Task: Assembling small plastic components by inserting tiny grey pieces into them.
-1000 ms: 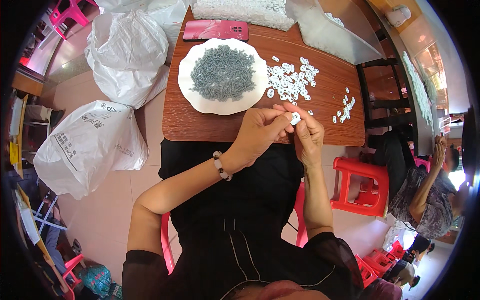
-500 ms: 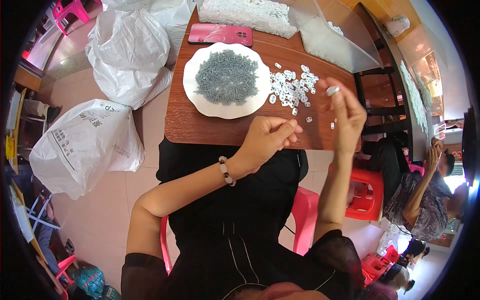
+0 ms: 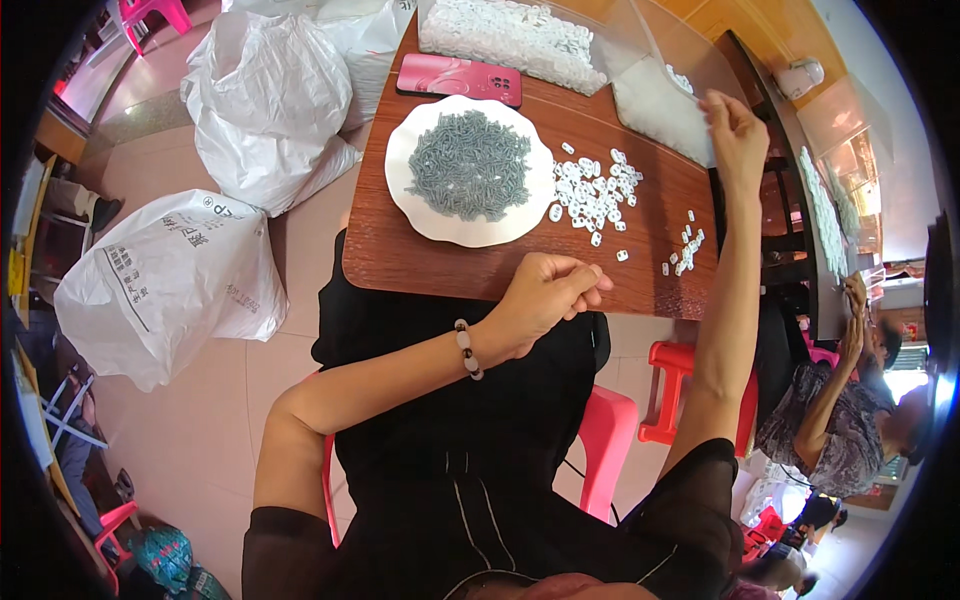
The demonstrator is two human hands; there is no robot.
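Note:
My left hand point(image 3: 550, 295) is at the table's front edge, thumb and fingertips pinched together; what they hold, if anything, is hidden. Farther off to the right, my right hand point(image 3: 738, 135) is raised beside a clear-walled box point(image 3: 655, 105), its fingers bent inward and nothing distinct showing in them. Between the hands lies a loose pile of small white two-holed pieces point(image 3: 598, 195). A smaller cluster of white pieces point(image 3: 685, 255) sits near the table's right edge. Left of the pile, a white wavy-rimmed plate point(image 3: 400, 160) carries a heap of small grey rod-shaped pieces point(image 3: 470, 165).
A pink phone point(image 3: 460, 78) lies behind the plate. At the back stands a mass of white pieces point(image 3: 510, 40). Large white sacks point(image 3: 265, 110) stand on the floor to the left. A red stool point(image 3: 665, 395) is under my right arm; another person point(image 3: 830, 420) sits at right.
My right hand has moved away and to the right, up beside the clear-walled box. The white piece seen in its fingertips before no longer shows. My left hand keeps its pinch.

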